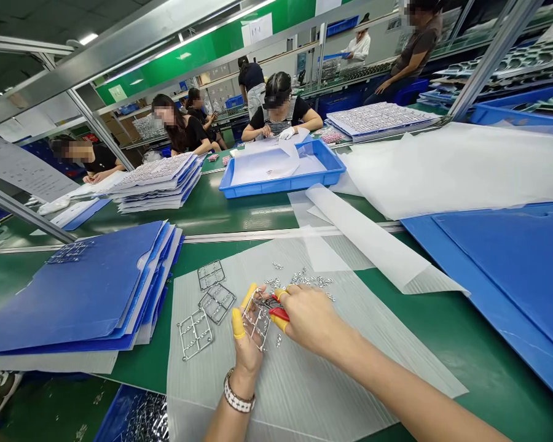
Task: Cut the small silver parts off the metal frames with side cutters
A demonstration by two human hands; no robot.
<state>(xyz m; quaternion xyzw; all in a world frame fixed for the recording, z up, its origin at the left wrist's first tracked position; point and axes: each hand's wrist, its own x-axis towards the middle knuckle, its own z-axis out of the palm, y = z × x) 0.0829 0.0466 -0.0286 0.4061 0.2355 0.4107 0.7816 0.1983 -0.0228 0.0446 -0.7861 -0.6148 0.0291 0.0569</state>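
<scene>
My left hand (245, 347) grasps a metal frame (257, 319) by its edge, tilted up off the sheet. Its fingertips (238, 323) are covered in yellow cots. My right hand (311, 319) is clenched around a pair of red-handled cutters (279, 314), with the cutter tip at the frame. This view does not show whether the blades are closed on the metal.

Judging by this layout, the step in hand is clipping small parts from the frame. The next move calls for a firm squeeze of the cutters at one joint, with the left hand holding the frame steady.

Three more frames (217, 303) lie just left of my hands on a ribbed plastic sheet (295, 399), and loose small parts (311, 280) lie scattered on the far side of my hands. The sheet rests on a green tabletop (442, 344). A stack of blue folders (74, 294) stands to the left and a large blue board (511, 270) to the right. Farther off, a person's gloved hands (286, 133) work beside a blue tray (281, 187).
</scene>
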